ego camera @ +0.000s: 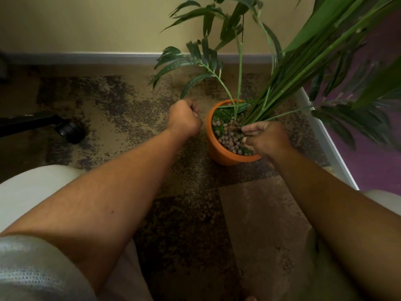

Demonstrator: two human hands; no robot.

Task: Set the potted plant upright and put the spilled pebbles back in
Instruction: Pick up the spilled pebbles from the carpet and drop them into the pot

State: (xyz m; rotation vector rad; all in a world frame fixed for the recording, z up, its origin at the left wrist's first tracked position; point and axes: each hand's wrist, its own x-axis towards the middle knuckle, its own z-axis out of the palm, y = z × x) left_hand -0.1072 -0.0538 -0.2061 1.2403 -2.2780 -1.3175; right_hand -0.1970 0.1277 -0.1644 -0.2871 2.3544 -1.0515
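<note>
An orange pot [219, 155] stands upright on the carpet, with green palm stems [239, 68] rising up and to the right. Brown pebbles [230, 139] lie heaped inside it over green moss. My right hand [265, 139] hovers over the pot's right side, fingers bent toward the pebbles by the stem base; whether it holds any is hidden. My left hand [184, 119] is a closed fist just left of the pot's rim, apart from it, and its contents do not show. A patch of spilled pebbles [207, 213] lies on the carpet in front of the pot.
The mottled brown carpet runs back to a grey skirting board [86, 56] under a yellow wall. A black chair leg with a castor [69, 129] lies at the left. A white frame edge [325, 135] and a purple surface border the right. My knees fill both lower corners.
</note>
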